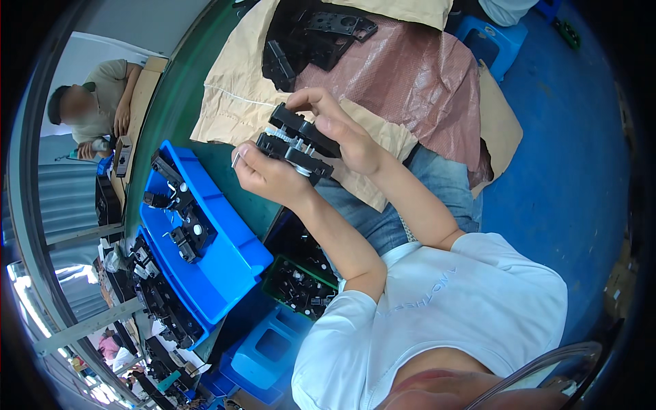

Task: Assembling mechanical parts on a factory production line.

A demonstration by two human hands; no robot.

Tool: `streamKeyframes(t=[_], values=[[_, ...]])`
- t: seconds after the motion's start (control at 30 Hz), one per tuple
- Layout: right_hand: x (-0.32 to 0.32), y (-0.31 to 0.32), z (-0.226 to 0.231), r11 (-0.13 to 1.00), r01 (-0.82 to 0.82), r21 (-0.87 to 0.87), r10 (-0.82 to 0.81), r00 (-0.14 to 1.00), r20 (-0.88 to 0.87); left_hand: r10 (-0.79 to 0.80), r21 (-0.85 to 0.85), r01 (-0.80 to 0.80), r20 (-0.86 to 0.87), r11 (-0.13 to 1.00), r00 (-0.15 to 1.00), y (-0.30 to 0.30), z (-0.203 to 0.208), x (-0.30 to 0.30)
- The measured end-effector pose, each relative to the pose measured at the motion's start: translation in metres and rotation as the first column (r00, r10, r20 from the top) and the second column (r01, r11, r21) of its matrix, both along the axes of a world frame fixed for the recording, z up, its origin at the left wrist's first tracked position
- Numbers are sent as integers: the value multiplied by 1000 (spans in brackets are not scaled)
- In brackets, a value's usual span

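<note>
Up in front of my lap I hold a black plastic mechanism with white gears and metal shafts between its two long black sides. My left hand is closed round its lower side, and a short silver metal piece sticks out by the thumb. Around the upper side are the fingers and thumb of my right hand. Whether the two sides are joined is hard to see. Beyond my hands, several black plastic frames lie on brown paper and a reddish plastic sack.
To the left stands a blue bin with several black assemblies inside; more black parts lie past it. A green crate of small parts and a blue stool are near my left elbow. A co-worker sits at a far-left bench.
</note>
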State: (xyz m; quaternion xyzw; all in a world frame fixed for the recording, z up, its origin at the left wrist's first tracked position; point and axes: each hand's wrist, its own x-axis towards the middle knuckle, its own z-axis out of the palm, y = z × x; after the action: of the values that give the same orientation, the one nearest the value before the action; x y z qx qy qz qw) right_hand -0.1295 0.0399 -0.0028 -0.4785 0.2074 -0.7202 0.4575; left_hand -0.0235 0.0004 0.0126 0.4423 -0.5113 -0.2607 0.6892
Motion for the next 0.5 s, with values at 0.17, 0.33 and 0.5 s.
streamKeyframes(t=[0.17, 0.33, 0.5], values=[[2, -1, -3, 992, 96, -85, -102, 992, -71, 11, 19, -12, 74, 1000, 997, 10, 11, -7], [-2, 2, -1, 987, 130, -96, -143, 980, -136, -4, -19, 6, 110, 1000, 994, 9, 7, -7], [-2, 2, -1, 967, 211, -142, -246, 915, -319, -78, 110, 69, 74, 992, 994, 4, -1, -3]])
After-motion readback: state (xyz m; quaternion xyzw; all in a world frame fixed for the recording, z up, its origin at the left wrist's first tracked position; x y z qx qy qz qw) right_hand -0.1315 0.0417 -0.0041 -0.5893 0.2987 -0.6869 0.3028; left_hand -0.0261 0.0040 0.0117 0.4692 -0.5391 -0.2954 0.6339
